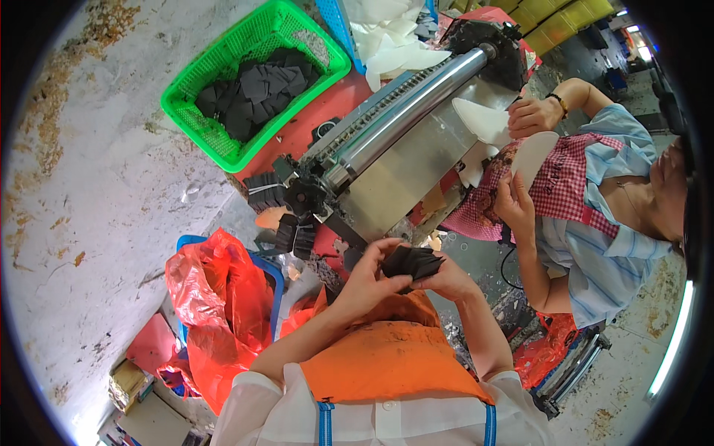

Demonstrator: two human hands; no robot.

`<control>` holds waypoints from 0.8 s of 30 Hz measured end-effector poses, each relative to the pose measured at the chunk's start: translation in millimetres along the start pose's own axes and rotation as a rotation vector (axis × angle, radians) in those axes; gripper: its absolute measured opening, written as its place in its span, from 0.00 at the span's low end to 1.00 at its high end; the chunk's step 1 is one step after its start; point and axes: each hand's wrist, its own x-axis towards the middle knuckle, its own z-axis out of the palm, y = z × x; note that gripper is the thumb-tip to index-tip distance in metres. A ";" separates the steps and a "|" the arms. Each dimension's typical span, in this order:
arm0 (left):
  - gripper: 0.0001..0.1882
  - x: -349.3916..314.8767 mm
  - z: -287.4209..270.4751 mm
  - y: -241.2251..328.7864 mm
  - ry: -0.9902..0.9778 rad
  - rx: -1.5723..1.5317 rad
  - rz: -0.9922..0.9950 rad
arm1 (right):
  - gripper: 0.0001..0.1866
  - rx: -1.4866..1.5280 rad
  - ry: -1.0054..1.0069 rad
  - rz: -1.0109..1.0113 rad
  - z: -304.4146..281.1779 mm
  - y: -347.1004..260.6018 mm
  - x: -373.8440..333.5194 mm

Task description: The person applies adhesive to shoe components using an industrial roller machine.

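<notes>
In front of my orange apron, a small stack of thin black pieces [410,262], slightly fanned, lies between my two hands. My left hand [373,273] closes on its left side, thumb along the lower edge. From the other side, my right hand [448,279] grips the stack, its fingers partly hidden behind it. Just beyond my left hand, bundles of similar black pieces [296,236] sit by the end of a machine with a long shiny metal roller [416,111]. More loose black pieces [260,91] fill part of a green plastic basket [192,128].
A co-worker [565,171] at the right holds curved white pieces [483,121] beside the machine's metal plate [401,175]. Red plastic bags [219,297] bulge from a blue bin [275,279] at my left. White sheets [387,44] are heaped at the far side.
</notes>
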 end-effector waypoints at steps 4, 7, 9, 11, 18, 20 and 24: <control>0.19 14.3 19.4 19.8 0.044 0.097 0.288 | 0.26 0.019 0.054 -0.224 35.7 -25.5 6.0; 0.18 24.3 28.0 47.7 0.123 0.465 0.687 | 0.25 0.234 0.177 -0.304 55.3 -53.7 14.8; 0.20 23.9 18.0 81.0 0.193 0.972 0.855 | 0.22 0.176 0.267 -0.309 53.3 -76.5 21.0; 0.24 13.9 3.5 120.3 0.246 1.119 0.877 | 0.20 -0.565 0.361 -0.410 34.7 -102.5 30.2; 0.18 114.0 -96.1 203.0 0.233 1.238 0.541 | 0.18 -1.294 0.715 -0.970 32.7 -123.9 64.5; 0.20 150.2 -116.1 184.7 -0.167 1.360 0.301 | 0.20 -1.149 0.657 -1.003 36.0 -129.5 61.5; 0.30 211.9 -124.2 144.6 -0.365 1.130 0.088 | 0.21 -0.918 0.283 -0.480 25.7 -143.9 48.1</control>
